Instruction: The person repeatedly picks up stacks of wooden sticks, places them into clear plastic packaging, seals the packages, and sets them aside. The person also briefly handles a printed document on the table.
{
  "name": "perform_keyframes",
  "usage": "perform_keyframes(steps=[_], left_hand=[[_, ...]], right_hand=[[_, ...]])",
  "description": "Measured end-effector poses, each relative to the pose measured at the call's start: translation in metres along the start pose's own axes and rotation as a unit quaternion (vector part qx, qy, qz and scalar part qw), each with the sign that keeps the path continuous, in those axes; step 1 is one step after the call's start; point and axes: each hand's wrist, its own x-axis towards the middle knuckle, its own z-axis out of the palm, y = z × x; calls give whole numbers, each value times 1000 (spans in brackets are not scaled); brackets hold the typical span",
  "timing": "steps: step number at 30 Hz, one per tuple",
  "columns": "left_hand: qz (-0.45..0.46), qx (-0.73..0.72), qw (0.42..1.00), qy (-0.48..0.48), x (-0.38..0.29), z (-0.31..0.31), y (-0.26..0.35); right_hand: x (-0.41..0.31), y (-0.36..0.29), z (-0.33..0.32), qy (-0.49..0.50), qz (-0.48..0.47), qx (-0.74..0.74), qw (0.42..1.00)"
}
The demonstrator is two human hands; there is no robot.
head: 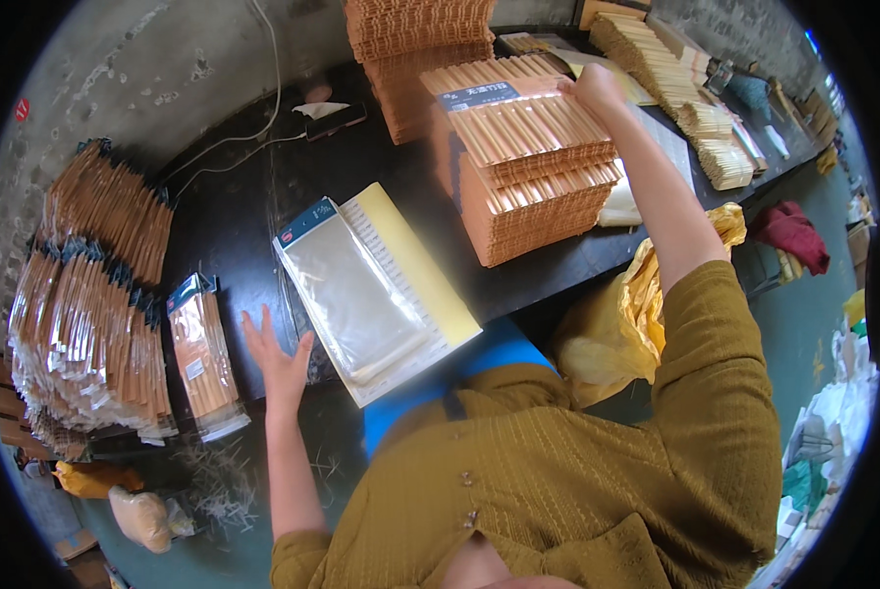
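My right hand (600, 90) grips the far right end of the top bundle of wooden chopsticks (532, 132), which has a dark printed band (480, 96). That bundle lies tilted on a tall stack of similar bundles (557, 221). My left hand (276, 359) is empty, fingers spread, over the front edge of the black table (226, 199). To its left lies a chopstick bundle in a clear plastic sleeve (203, 361). On its other side, clear plastic sleeves with a dark header (359, 287) rest on a yellow-backed sheet of labels (418, 265).
Sleeved chopstick packs (94, 331) are heaped at the far left. A taller chopstick stack (425, 73) stands at the back, near a phone (337, 121) on a white cable. Loose chopsticks (660, 81) line the right side. A yellow sack (609, 331) sits below the table edge.
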Motion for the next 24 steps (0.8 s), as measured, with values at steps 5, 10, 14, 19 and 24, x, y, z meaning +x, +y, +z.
perform_keyframes(steps=[5, 10, 14, 19, 24], left_hand=[[-22, -111, 993, -36, 17, 12, 45], [-73, -295, 949, -86, 36, 13, 69], [-124, -555, 810, -143, 41, 16, 83], [-104, -696, 689, -174, 33, 31, 105], [-124, -788, 593, -107, 0, 43, 105]], right_hand=[[20, 5, -11, -82, 44, 234, 968], [-7, -16, -61, -184, -38, 610, 770], [-75, -90, -112, -121, -210, 535, 810], [-178, -189, -116, -113, -347, 317, 875], [-279, -249, -47, -282, -431, 402, 757]])
